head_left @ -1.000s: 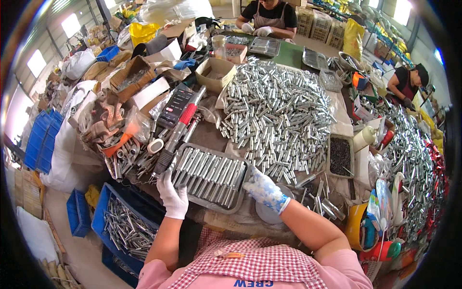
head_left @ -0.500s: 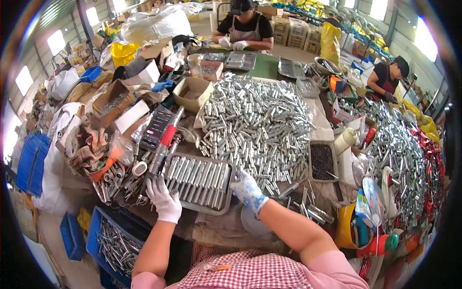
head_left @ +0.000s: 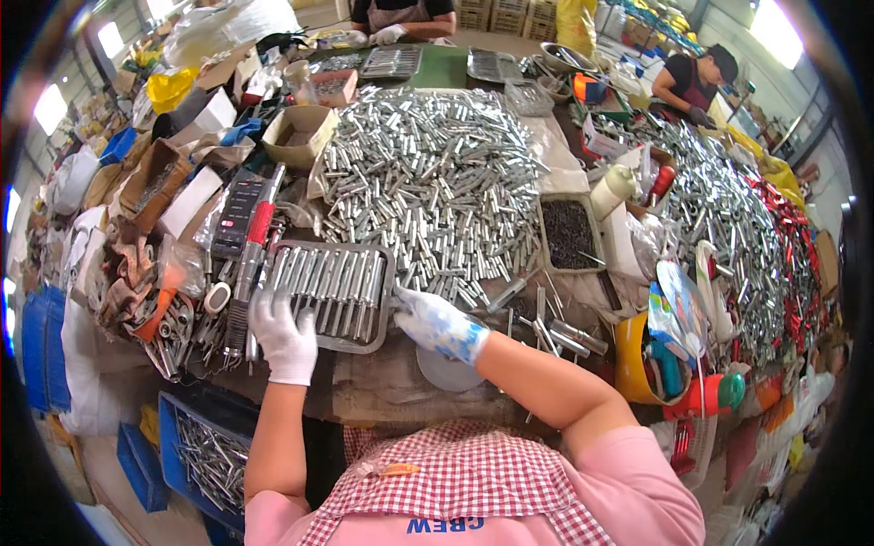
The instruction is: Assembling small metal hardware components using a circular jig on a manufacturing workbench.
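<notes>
A grey metal tray (head_left: 357, 347) lies on the bench in front of me, with a row of silver metal rods (head_left: 339, 289) side by side in it. My left hand (head_left: 284, 338), in a white glove, is at the tray's near left corner, fingers stretched out and thumb apart. My right hand (head_left: 441, 324), gloved in white with blue patches, points its outstretched fingers at the tray's right rim; whether they touch it is hard to tell. Neither hand visibly holds anything. Beyond the tray spreads a big heap of short silver metal tubes (head_left: 437, 182).
A red-and-black tool (head_left: 260, 222) lies left of the tray. To the right stand a bin of small dark parts (head_left: 569, 235) and a yellow container (head_left: 637, 359). A blue crate of rods (head_left: 173, 446) sits low left. Two people work across and to the right.
The whole view has shifted, so the bench appears higher and further left. My hands have moved slightly right and nearer relative to the tray. The tray keeps its place.
</notes>
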The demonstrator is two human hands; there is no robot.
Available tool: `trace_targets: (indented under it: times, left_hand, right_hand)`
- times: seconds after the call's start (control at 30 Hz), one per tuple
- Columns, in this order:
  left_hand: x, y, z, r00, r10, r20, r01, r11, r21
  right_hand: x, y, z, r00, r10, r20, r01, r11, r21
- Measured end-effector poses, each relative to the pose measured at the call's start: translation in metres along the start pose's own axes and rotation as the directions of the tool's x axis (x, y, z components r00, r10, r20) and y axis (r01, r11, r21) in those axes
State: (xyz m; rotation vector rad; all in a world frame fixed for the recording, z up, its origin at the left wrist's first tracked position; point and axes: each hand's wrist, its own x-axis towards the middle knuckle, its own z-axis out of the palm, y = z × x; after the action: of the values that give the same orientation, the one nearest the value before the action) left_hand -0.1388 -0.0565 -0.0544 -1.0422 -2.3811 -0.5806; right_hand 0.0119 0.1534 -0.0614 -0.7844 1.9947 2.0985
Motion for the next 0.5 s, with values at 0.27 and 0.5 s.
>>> trace_targets:
  times: [0.27, 0.5]
  left_hand:
    - [0.048, 0.134, 0.011, 0.825, 0.498, 0.268, -0.337, 0.813, -0.475]
    - [0.081, 0.202, 0.091, 0.594, 0.486, 0.641, -0.41, 0.869, -0.279]
  right_hand:
    - [-0.166, -0.019, -0.011, 0.488, 0.395, 0.778, -0.212, -0.811, 0.545]
    - [-0.167, -0.035, -0.017, 0.648, 0.512, 0.564, -0.408, -0.391, 0.825]
